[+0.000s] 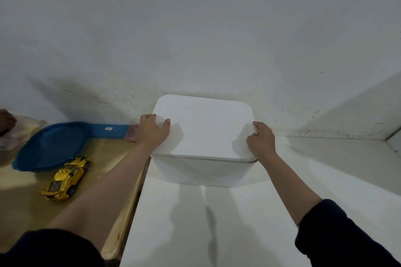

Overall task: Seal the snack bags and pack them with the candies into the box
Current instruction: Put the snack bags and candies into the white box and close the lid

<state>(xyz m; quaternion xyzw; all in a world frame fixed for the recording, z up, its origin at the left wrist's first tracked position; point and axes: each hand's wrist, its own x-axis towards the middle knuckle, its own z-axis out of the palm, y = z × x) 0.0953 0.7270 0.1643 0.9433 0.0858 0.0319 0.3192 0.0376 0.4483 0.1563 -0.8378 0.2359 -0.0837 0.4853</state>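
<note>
A white box [201, 171] stands on the white table against the wall, with its white lid [206, 128] lying flat on top. My left hand [152, 130] grips the lid's left edge, thumb on top. On the opposite edge, my right hand [260, 138] holds the lid with fingers curled over the rim. The lid hides what is inside the box. No snack bags or candies show.
A wooden table to the left carries a blue tray [52, 147] and a gold toy car [67, 178]. Another person's hand [6, 120] rests on a clear plastic bag [19, 132] at the far left. The white table [217, 223] extends toward me.
</note>
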